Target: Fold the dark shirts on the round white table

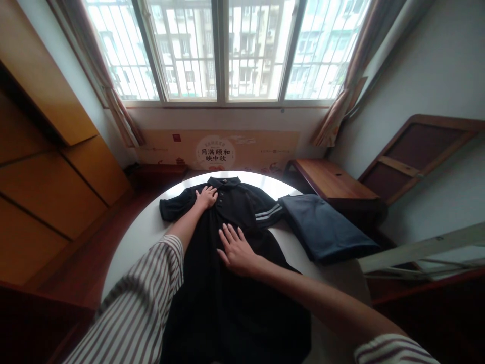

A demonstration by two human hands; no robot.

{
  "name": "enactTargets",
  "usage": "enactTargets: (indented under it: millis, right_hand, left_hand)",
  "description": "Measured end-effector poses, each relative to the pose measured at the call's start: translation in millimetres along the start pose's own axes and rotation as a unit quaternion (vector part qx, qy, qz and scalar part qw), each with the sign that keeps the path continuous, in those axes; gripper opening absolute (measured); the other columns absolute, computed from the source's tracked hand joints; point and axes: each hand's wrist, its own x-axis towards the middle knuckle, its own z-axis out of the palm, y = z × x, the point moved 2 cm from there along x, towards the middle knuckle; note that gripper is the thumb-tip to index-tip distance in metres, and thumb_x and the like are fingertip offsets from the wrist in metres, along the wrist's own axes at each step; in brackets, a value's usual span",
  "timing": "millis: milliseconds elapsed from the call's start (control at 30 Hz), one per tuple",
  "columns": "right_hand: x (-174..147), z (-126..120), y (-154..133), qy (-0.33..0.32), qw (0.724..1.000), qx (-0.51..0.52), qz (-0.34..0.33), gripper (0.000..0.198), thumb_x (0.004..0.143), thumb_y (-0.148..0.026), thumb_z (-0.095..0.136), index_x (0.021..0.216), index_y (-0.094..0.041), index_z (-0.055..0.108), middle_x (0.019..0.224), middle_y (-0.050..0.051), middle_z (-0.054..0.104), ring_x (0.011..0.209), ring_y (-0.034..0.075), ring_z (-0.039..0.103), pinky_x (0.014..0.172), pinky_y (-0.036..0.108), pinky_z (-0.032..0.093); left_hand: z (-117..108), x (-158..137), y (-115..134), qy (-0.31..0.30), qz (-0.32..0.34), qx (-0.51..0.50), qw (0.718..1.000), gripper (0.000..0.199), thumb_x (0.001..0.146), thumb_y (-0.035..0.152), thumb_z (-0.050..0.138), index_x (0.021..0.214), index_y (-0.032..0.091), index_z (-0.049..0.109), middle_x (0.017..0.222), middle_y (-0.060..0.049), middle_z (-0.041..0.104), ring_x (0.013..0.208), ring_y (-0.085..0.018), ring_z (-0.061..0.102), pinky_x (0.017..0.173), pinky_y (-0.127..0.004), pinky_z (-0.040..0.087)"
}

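Note:
A black short-sleeved polo dress [242, 298] lies front side up, its collar toward the window and its lower part reaching down toward me. White stripes cross the sleeve on the right. My left hand [206, 197] rests on the upper chest, left of the buttons, with its fingers laid out over the cloth. Lower down, my right hand [238, 251] lies flat on the middle of the garment, fingers spread. Neither hand grips the fabric.
Under the garment is a round white table [132, 253]. A folded dark blue cloth [326, 227] lies at its right edge, close to the striped sleeve. Beyond stand a wooden side table [333, 177] and a leaning wooden frame [424, 151]. Wooden cabinets [56, 192] line the left.

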Motion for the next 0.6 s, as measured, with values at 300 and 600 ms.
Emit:
enactTargets:
  millis: [300,600]
  right_hand:
    - [-204,-12,-15,-0.027,0.989,0.075,-0.127,0.073,0.094,-0.051,0.054,0.156,-0.021,0.029,0.16,0.013,0.029,0.149,0.031,0.021,0.119,0.058,0.022]
    - [-283,13,42,0.254,0.965,-0.063,-0.006,0.057,0.087,-0.038,0.066,0.14,-0.021,0.053,0.139,0.014,0.057,0.126,0.032,0.056,0.092,0.046,0.058]
  left_hand:
    - [-39,-83,22,0.058,0.088,-0.002,0.994,0.038,0.098,0.031,0.041,0.131,0.02,0.058,0.145,-0.014,0.049,0.135,-0.033,0.042,0.111,-0.06,0.032]
    - [-88,-362,21,-0.083,0.285,-0.08,0.952,0.035,0.084,0.046,0.067,0.116,0.031,0.067,0.105,-0.009,0.069,0.095,-0.024,0.064,0.086,-0.039,0.055]
